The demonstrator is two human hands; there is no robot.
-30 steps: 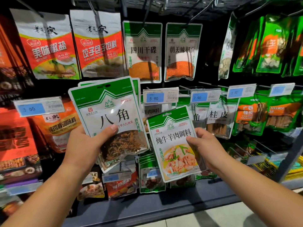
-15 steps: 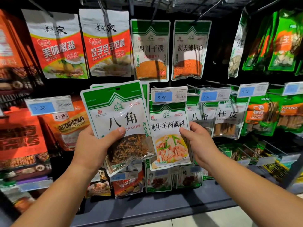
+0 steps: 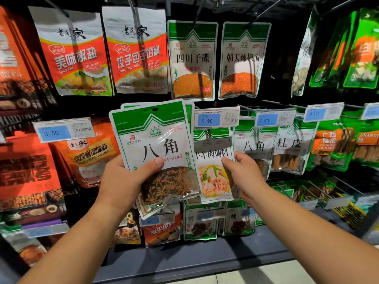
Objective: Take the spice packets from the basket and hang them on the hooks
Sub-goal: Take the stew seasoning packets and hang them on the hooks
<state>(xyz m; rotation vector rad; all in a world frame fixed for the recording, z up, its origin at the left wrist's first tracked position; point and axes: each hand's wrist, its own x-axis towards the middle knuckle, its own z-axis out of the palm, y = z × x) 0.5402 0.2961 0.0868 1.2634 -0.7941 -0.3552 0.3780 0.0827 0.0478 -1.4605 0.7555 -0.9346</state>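
We face the display rack [image 3: 194, 261]. Our left hand [image 3: 121, 181] grips star anise packets [image 3: 155, 144], thumb across the front; just right, our right hand [image 3: 244, 175] pinches the stew seasoning packet [image 3: 213, 181], top hidden behind the price tag [image 3: 216, 119].

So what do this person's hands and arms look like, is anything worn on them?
Nothing is worn that shows. The left hand and right hand have no gloves, rings, watch or bracelet. The left forearm and right forearm are uncovered out to the picture's edge, so no sleeve is in view. The left thumbnail looks short and unpainted.
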